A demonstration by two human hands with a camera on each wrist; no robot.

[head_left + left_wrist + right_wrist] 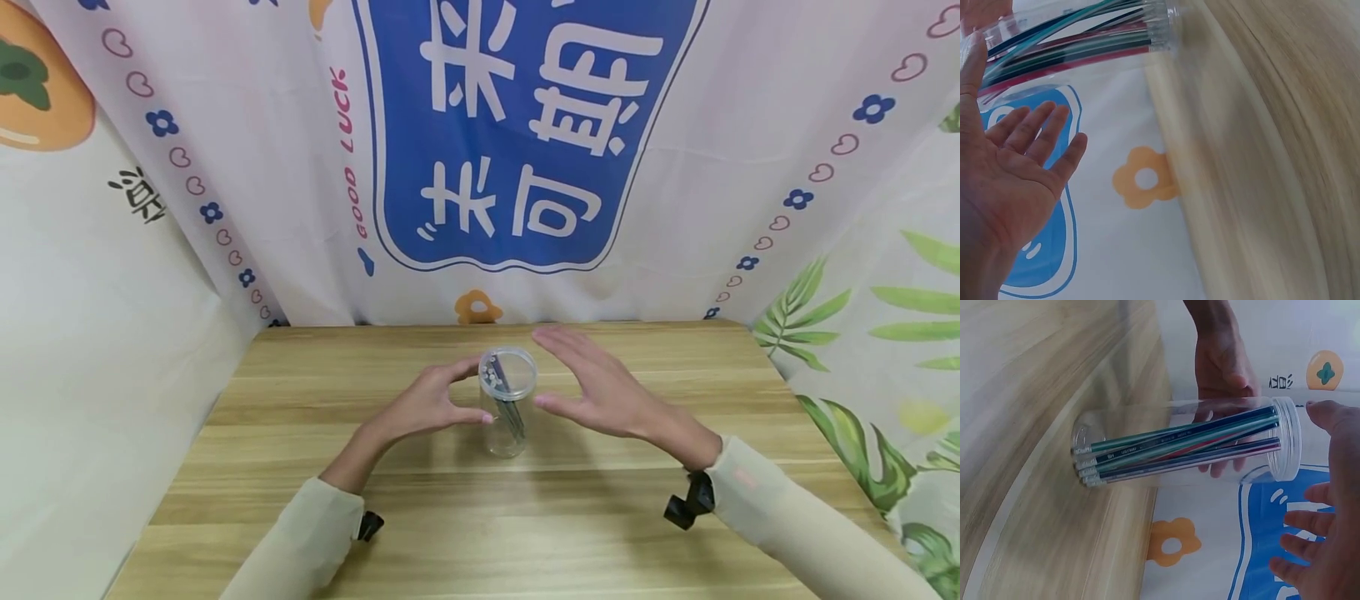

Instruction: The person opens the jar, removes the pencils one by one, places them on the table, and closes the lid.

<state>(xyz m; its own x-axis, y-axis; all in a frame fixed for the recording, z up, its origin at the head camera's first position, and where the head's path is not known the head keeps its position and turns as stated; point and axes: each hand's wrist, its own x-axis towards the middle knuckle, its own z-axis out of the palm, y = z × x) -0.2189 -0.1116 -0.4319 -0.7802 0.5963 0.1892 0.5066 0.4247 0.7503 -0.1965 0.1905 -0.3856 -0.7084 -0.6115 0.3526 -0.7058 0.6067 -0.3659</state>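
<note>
Left of the jar, a pale long sleeve (311, 533) ends at a small black wrist device (370, 526). From there the person's left hand (423, 400) reaches to the jar's left side, its fingers toward the far wall and its thumb toward the near one. This spread appears to suit the round wall, setting thumb and fingers on opposite sides. The fingers are relaxed, not clenched; whether they touch the plastic, I cannot tell.

The tall, clear plastic cylindrical jar (497, 437) stands upright on the light wood-grain table (480, 525), between both hands. Its translucent round lid (517, 367) sits on top, presumably to keep the contents in. Inside, slim green, dark blue and red pencils (1179, 447) lean in a bundle, their pale ends near the jar's base; the jar is wider than the bundle, which likely explains the slant.

Right of the jar, the right hand (603, 387) hovers beside the lid, grasping nothing, thumb and fingers parted with the palm facing the jar. Its forearm slants in from the jar's near right.
</note>
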